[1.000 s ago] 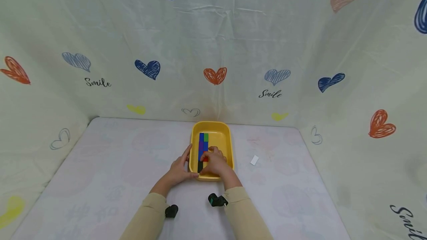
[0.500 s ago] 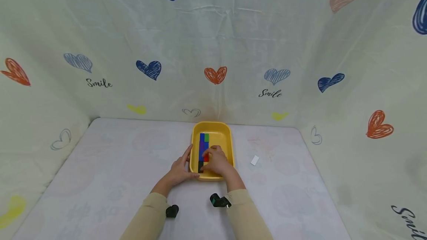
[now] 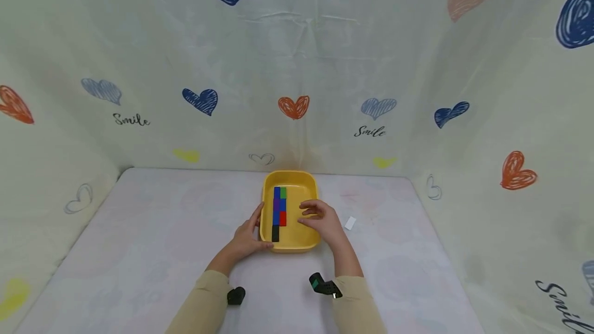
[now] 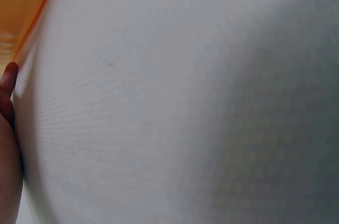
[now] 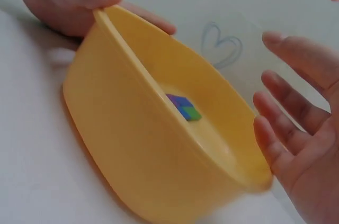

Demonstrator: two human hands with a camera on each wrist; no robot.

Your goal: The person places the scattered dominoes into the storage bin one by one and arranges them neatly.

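Note:
My left hand [image 3: 246,236] holds the near left corner of a yellow tray [image 3: 303,177], its fingers along the left side and its thumb at the near rim. Inside, small coloured blocks lie in two touching columns. The left column has blue and purple blocks [image 3: 276,205] and ends at a black block [image 3: 276,233]; the right has a green block [image 3: 283,193], a blue one and a red block [image 3: 283,219]. My right hand [image 3: 326,220] hovers over the tray's right side, fingers spread and holding nothing. In the right wrist view the tray wall [image 5: 127,113] hides most blocks.
A small white rectangular piece [image 3: 350,223] lies on the table [image 3: 394,262] just right of the tray. Behind the table hangs a pale sheet [image 3: 334,66] printed with hearts. Black wrist cameras sit at both cuffs.
My right hand has moved right, from over the blocks to the tray's right rim, uncovering the red and black blocks. The left hand stays at the tray's corner.

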